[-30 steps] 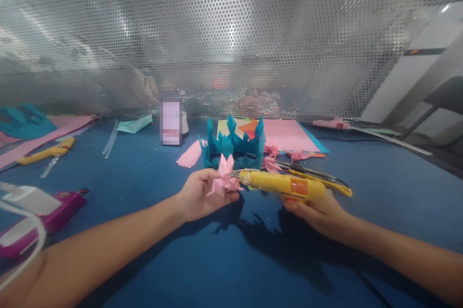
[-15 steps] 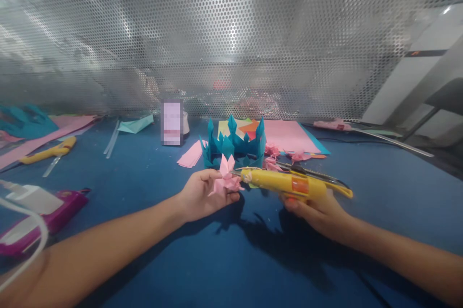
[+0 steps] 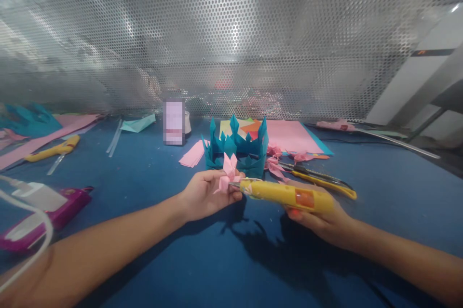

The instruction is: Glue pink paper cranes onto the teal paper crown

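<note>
The pink paper flower is pinched in the left hand, nearer than the blue crown on the tabletop. The right hand is clamped around a yellow glue gun, its tip at the flower; with the left hand so close, a slip could burn it.

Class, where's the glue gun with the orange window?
Head view, right of centre: the glue gun is in the right hand, nozzle at the pink paper figure.
</note>
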Demonstrator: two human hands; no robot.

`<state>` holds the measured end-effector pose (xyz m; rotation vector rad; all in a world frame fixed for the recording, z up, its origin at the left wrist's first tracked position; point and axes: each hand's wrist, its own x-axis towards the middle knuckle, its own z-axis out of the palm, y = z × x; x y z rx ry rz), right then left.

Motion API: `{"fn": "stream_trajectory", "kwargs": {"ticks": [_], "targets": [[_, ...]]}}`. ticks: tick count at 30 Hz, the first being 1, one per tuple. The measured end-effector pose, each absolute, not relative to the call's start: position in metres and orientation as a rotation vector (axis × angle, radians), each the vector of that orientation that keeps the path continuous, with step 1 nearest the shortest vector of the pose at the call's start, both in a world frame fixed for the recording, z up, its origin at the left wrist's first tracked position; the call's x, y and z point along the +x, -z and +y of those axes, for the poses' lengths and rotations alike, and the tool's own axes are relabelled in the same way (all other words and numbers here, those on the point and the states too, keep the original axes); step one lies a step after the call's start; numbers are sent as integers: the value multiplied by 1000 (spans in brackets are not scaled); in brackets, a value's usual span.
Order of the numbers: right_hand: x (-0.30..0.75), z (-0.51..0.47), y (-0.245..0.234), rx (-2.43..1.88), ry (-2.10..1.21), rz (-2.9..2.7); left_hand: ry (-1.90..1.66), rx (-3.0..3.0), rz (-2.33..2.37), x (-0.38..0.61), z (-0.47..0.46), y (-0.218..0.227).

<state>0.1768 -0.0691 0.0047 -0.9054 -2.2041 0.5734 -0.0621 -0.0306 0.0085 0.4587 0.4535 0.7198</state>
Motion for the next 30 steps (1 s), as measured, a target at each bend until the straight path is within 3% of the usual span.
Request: {"fn": "stream_trajectory", "kwargs": {"ticks": [30], "targets": [[178,-68,-3,-915,-472,-2241,-747,459,467,-62,-29,-8]]}}
